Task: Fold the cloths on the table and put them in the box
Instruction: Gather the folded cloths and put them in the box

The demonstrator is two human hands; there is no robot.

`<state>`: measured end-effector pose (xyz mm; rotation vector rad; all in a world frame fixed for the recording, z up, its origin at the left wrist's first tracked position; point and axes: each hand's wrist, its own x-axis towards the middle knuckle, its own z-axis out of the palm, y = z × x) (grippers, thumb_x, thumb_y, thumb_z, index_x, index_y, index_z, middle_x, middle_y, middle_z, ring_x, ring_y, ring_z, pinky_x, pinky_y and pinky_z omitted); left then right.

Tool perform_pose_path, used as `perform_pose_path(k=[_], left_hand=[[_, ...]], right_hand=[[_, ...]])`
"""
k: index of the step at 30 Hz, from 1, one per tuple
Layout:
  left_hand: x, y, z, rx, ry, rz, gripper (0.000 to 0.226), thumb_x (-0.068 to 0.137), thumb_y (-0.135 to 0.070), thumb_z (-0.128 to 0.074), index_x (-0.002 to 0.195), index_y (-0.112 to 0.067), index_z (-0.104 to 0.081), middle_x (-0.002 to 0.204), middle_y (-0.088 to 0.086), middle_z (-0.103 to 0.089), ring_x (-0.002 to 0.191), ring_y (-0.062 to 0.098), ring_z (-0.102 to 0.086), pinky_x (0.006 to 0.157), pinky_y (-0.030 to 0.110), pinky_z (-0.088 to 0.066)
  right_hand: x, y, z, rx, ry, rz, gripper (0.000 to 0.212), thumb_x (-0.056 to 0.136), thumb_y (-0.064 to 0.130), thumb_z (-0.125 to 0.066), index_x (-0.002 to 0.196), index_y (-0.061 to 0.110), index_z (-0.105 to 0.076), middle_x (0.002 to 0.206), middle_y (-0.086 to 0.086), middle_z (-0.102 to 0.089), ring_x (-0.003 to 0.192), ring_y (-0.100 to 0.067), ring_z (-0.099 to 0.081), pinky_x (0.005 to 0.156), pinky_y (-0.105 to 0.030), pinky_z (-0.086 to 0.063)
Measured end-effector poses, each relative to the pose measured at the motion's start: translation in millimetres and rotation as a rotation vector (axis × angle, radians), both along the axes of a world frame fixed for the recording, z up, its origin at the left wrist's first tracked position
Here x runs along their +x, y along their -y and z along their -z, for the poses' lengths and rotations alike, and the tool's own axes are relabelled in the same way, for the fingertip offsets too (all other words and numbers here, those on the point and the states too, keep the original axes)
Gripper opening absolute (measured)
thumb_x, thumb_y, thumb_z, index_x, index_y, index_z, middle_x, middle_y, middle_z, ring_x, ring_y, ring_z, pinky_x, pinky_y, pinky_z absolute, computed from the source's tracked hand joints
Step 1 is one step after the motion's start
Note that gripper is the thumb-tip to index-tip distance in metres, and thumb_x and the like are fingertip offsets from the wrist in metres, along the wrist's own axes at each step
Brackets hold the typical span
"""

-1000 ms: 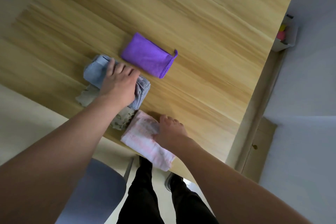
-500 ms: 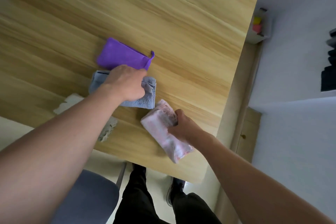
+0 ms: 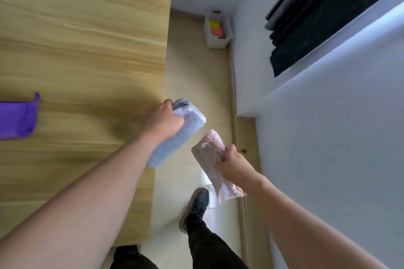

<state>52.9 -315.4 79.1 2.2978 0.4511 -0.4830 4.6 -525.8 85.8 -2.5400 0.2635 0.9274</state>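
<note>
Two folded cloths are in your hands, both carried off the table and over the floor. Your left hand (image 3: 164, 121) curls round the blue cloth (image 3: 177, 137) near its upper end, so that its long axis runs from upper right to lower left, with the lower end hanging just past the table (image 3: 87, 39) edge. Your right hand (image 3: 234, 165) grips the pink cloth (image 3: 211, 155) about its middle, fingers closed over the folded stack; its long axis runs from upper left to lower right, and the two cloths sit near each other without touching. The box (image 3: 217, 28) stands on the floor against the wall, ahead of both hands and well apart from them, beyond the far corner of the table; its long axis points away from you, and yellow and pink items already lie inside. Neither hand is clearly nearer: the left hand sits slightly farther forward, the right hand more in line with the box. The purple cloth (image 3: 17, 120) remains folded on the table at the far left edge of the view, well apart from both hands, so a return trip is likely needed.
</note>
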Motion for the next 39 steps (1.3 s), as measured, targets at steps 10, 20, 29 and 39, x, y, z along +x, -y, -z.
perform_pose_path(k=[10, 20, 29, 39], left_hand=[[87.2, 236.1, -31.8, 0.106, 0.025, 0.241, 0.033, 0.082, -0.021, -0.046, 0.114, -0.015, -0.040, 0.122, 0.008, -0.055, 0.111, 0.033, -0.050, 0.087, 0.039, -0.045], [163.9, 270.8, -41.8, 0.082, 0.041, 0.271, 0.029, 0.073, -0.030, -0.055, 0.098, -0.019, -0.042, 0.103, 0.006, -0.055, 0.097, 0.032, -0.053, 0.070, 0.034, -0.039], [311.3, 189.7, -25.4, 0.005, 0.001, 0.104, 0.030, 0.068, -0.027, -0.057, 0.095, -0.021, -0.046, 0.103, 0.004, -0.057, 0.095, 0.029, -0.057, 0.071, 0.033, -0.044], [532.3, 83.4, -61.9, -0.158, -0.029, -0.108, 0.032, 0.072, -0.023, -0.057, 0.103, -0.021, -0.048, 0.095, -0.001, -0.055, 0.081, 0.020, -0.056, 0.061, 0.030, -0.041]], right_hand=[[55.8, 215.3, -19.9, -0.048, 0.049, 0.224, 0.025, 0.092, 0.024, -0.044, 0.110, 0.007, -0.045, 0.110, -0.012, -0.060, 0.088, -0.027, -0.052, 0.072, -0.030, -0.039], [126.0, 252.2, -20.0, -0.073, 0.097, 0.180, 0.028, 0.094, 0.032, -0.047, 0.107, 0.008, -0.049, 0.114, -0.011, -0.061, 0.103, -0.031, -0.057, 0.076, -0.031, -0.041], [295.8, 188.7, -7.3, -0.108, 0.060, 0.033, 0.017, 0.088, 0.027, -0.046, 0.097, 0.014, -0.051, 0.096, -0.004, -0.061, 0.086, -0.024, -0.057, 0.074, -0.032, -0.047], [512.1, 88.4, -20.5, -0.241, 0.036, -0.080, 0.029, 0.088, 0.016, -0.042, 0.115, 0.022, -0.052, 0.117, -0.004, -0.059, 0.112, -0.029, -0.051, 0.091, -0.034, -0.042]])
